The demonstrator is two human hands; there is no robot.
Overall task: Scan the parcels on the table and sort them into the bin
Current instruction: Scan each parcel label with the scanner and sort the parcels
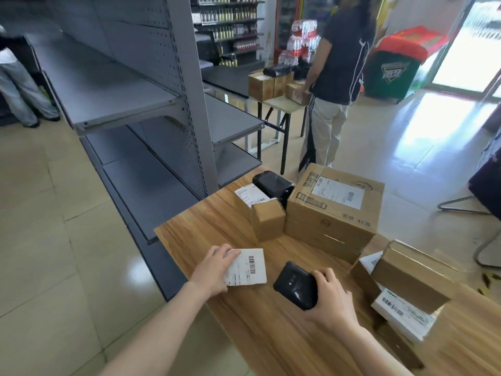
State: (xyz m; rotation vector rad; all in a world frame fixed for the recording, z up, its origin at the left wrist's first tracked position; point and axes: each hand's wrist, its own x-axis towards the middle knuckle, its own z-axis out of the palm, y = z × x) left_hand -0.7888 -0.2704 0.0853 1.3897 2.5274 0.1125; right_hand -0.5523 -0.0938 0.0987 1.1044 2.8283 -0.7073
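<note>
left hand (217, 270) grips a white parcel (248, 267) and right hand (330, 297) grips a black scanner (295, 284), over the wooden table (244, 335).

the white parcel is at the table's near left. its label shows a barcode, but the print beside it is too smeared to read. the left fingers curl over its left edge and pinch it against the thumb. the right fingers wrap round the scanner's near end. behind are a small box (267, 221), a flat labelled box (248, 195), a black-wrapped parcel (272, 185) partly hidden by both, and a large carton (333, 223) with a barcoded label and "45" printed on its side. at right a tilted brown box (409, 278) covers most of a labelled packet (401, 313) whose text is blurred.
</note>
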